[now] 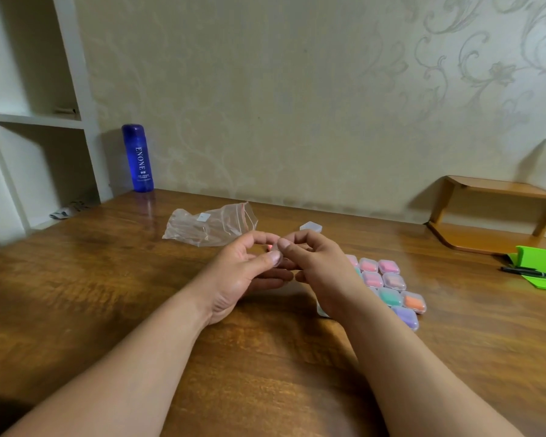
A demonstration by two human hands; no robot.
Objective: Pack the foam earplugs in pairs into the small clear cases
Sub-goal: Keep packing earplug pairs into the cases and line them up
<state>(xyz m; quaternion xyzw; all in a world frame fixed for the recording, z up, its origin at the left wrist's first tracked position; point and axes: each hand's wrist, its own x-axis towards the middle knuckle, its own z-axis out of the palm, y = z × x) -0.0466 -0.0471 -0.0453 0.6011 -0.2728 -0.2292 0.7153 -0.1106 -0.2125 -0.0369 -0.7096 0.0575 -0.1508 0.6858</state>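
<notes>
Left hand [243, 274], right hand [323, 272]: joint pinch on clear case [276, 248]; packed cases [391, 287] right, wide tabletop [92, 279] left

Wooden table [76, 294], floral wallpaper [297, 105] (white shelves [35, 118], perhaps built-in, left).

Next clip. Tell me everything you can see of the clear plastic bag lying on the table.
The plastic bag is a clear, crinkled zip bag with a red seal strip along its mouth, which faces right and looks open and flared. A small white sticker sits on its upper face. It lies flat on the wooden table, beyond the left hand and right hand, neither of which touches it. It looks empty or nearly so, but I cannot tell for certain.
</notes>
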